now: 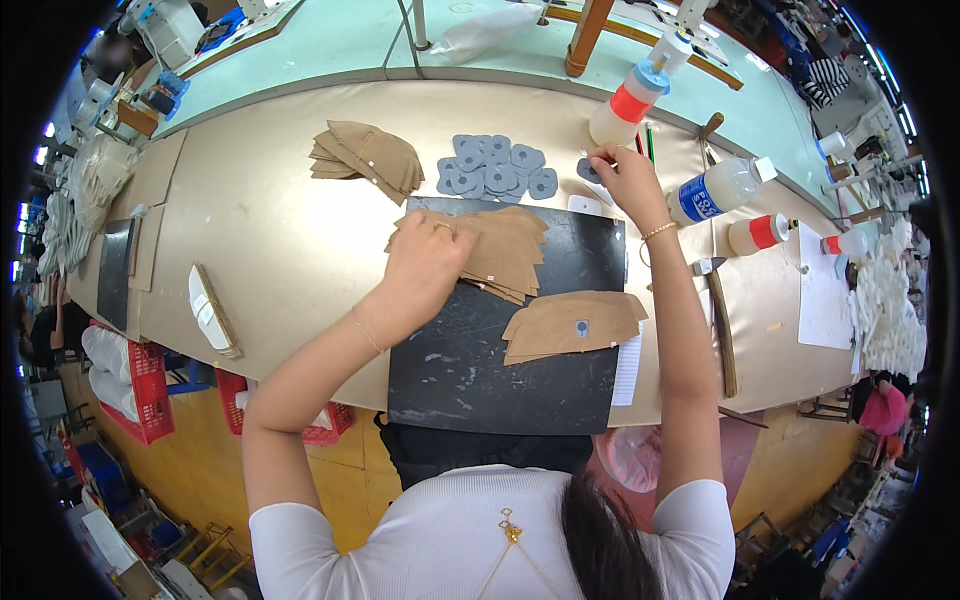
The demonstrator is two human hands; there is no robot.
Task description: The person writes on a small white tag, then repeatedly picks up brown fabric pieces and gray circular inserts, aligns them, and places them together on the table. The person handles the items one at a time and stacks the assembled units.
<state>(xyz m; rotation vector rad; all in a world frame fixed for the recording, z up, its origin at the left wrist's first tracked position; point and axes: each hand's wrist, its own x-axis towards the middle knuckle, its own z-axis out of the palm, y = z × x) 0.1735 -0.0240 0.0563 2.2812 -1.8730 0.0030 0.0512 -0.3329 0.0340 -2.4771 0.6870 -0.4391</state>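
Note:
My left hand point(432, 258) is closed on the left end of a fanned stack of brown curved panels point(505, 250), which lies on a black board point(470, 370). Between the fingertips of my right hand point(630, 182) is a small grey patch point(588, 170), held above the table beyond the board's far right corner. A loose heap of similar grey patches point(490, 168) sits just past the board. Nearer me on the board rests another brown panel pile point(560, 322), with a grey patch on its top piece. Farther left is a third fan of brown panels point(368, 158).
Bottles with red bands point(628, 105) point(760, 233) and a blue-labelled bottle point(722, 190) stand or lie at the right. A hammer point(722, 330) lies beyond my right forearm. White pieces point(210, 310) lie at the left; red baskets point(150, 390) stand below the table.

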